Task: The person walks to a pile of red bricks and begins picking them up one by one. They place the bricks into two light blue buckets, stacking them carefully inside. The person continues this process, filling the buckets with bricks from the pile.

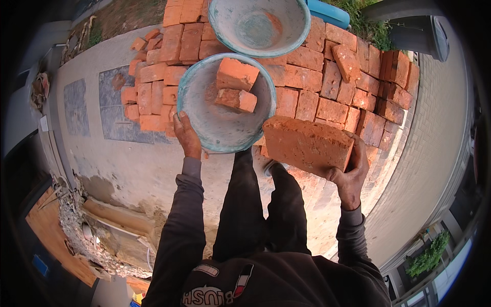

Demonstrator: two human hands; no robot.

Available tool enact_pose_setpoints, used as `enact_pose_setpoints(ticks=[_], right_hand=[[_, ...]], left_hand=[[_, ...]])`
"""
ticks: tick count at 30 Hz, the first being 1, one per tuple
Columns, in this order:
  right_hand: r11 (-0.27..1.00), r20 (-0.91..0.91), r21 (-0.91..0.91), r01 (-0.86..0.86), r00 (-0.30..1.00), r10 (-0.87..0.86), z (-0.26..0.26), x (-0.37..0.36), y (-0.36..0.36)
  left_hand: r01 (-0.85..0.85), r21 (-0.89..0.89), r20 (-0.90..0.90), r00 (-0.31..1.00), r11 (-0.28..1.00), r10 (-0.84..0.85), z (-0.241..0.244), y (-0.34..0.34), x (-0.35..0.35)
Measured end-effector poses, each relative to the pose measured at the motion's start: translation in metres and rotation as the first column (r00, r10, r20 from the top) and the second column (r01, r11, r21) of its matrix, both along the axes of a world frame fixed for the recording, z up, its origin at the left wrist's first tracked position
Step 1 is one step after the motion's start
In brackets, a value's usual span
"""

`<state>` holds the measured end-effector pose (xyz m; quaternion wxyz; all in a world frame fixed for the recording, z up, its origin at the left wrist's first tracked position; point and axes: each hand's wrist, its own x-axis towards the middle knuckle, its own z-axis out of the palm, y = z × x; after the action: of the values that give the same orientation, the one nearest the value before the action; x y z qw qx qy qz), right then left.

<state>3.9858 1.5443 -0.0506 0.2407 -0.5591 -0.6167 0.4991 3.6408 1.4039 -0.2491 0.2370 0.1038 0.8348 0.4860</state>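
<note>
My left hand [187, 135] grips the near left rim of a worn green basin [199, 122], its fingers hooked over the edge. Two broken brick pieces lie inside: one piece [237, 73] towards the far side and a smaller piece [236, 99] just nearer. To the right, my right hand [353, 169] holds a red clay brick [307, 144] by its right end, thumb on the near face. This brick is raised in front of the stacked bricks, its left end close to the basin's right rim. Whether it touches the rim I cannot tell.
A broad stack of red bricks [303, 78] spreads behind the basin. A second basin [245, 30] sits on it beyond the first, beside a blue pipe [329, 13]. Broken brick bits [147, 40] lie at the left. Dark tiles [122, 122] are on the concrete floor [153, 161].
</note>
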Motion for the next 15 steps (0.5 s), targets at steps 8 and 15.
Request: enact_pose_setpoints(ticks=[8, 15], right_hand=[[0.818, 0.164, 0.166, -0.551, 0.833, 0.528, -0.021, -0.132, -0.013], [0.608, 0.358, 0.325, -0.724, 0.69, 0.629, -0.097, -0.188, -0.021]], left_hand=[[0.032, -0.025, 0.211, 0.977, 0.999, -0.026, 0.02, 0.005, 0.0], [-0.031, 0.05, 0.248, 0.968, 0.998, 0.017, 0.019, 0.004, 0.0]])
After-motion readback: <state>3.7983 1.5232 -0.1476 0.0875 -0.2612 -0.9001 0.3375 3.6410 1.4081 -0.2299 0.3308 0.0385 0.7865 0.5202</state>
